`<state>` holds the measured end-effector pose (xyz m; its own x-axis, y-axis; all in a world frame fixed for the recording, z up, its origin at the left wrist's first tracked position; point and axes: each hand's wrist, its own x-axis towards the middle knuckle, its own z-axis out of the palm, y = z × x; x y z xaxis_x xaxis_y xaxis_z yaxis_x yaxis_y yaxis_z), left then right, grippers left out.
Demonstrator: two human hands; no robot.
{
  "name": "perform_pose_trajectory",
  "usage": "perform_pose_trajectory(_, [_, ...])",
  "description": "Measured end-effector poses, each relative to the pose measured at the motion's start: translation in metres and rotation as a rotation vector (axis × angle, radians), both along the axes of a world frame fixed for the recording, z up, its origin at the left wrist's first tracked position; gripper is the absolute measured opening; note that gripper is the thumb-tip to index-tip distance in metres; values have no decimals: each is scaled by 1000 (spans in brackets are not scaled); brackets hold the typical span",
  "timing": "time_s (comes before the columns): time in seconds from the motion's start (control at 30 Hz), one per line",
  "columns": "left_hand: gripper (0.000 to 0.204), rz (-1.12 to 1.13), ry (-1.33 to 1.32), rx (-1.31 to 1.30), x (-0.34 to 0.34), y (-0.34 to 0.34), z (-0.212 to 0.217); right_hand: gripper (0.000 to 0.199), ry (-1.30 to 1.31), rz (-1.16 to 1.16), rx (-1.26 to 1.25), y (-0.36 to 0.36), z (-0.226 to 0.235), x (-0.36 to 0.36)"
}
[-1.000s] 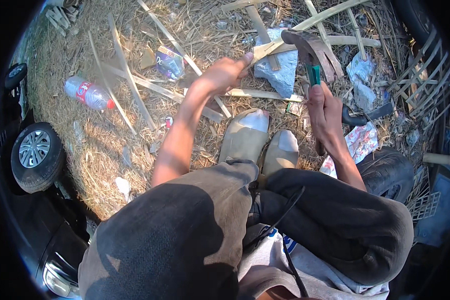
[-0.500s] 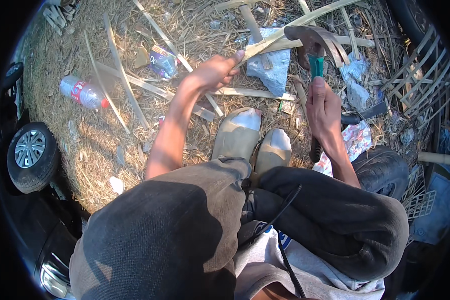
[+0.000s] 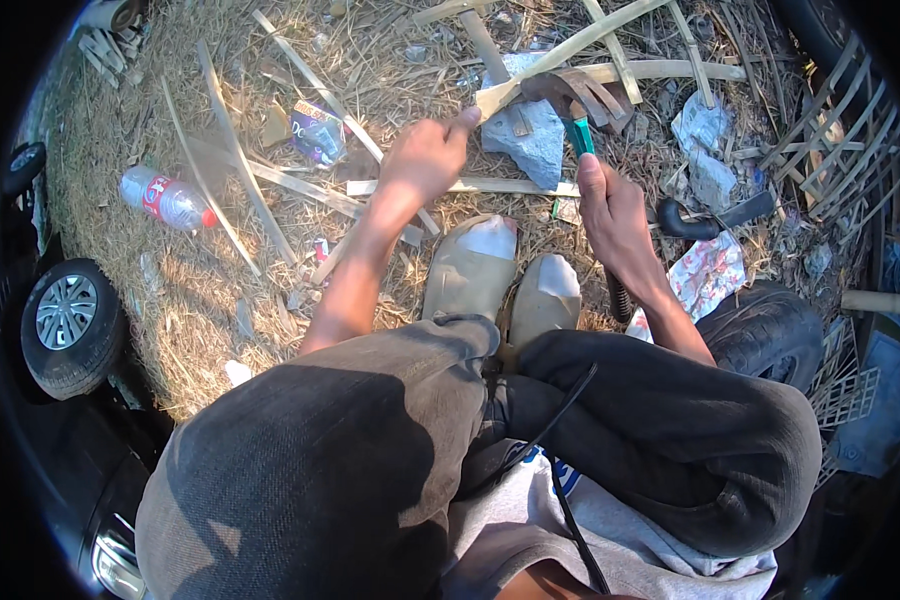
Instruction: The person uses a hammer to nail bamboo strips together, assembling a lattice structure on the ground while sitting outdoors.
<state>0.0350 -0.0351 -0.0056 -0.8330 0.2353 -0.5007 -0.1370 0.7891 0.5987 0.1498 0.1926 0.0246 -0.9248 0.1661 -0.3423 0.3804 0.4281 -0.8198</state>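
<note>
My left hand point(image 3: 425, 158) grips the near end of a long pale bamboo strip point(image 3: 570, 47) that runs up and to the right across a grey stone block point(image 3: 533, 140). My right hand point(image 3: 610, 210) is closed around the green handle of a curved rusty blade point(image 3: 560, 92), whose head rests over the strip at the stone. Both my shoes point(image 3: 500, 275) sit just below the stone. My knees fill the lower part of the view.
Dry straw and split bamboo strips point(image 3: 220, 170) cover the ground. A plastic bottle point(image 3: 167, 198) lies at the left, a crumpled packet point(image 3: 317, 130) near the middle. A car wheel point(image 3: 70, 325) is at far left, a tyre point(image 3: 760, 330) and woven bamboo lattice point(image 3: 835, 140) at right.
My left hand has drawn back toward me along the strip. The blade has come down onto the strip over the stone. The view has shifted slightly.
</note>
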Motion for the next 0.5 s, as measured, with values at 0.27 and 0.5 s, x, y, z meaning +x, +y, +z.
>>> perform_pose_trajectory(0.27, [73,-31,-125,1,-1,4,8,50,3,73,9,9,23,3])
perform_pose_trajectory(0.5, [85,-23,-125,20,-1,6,16,66,172,40,-98,3,19,13])
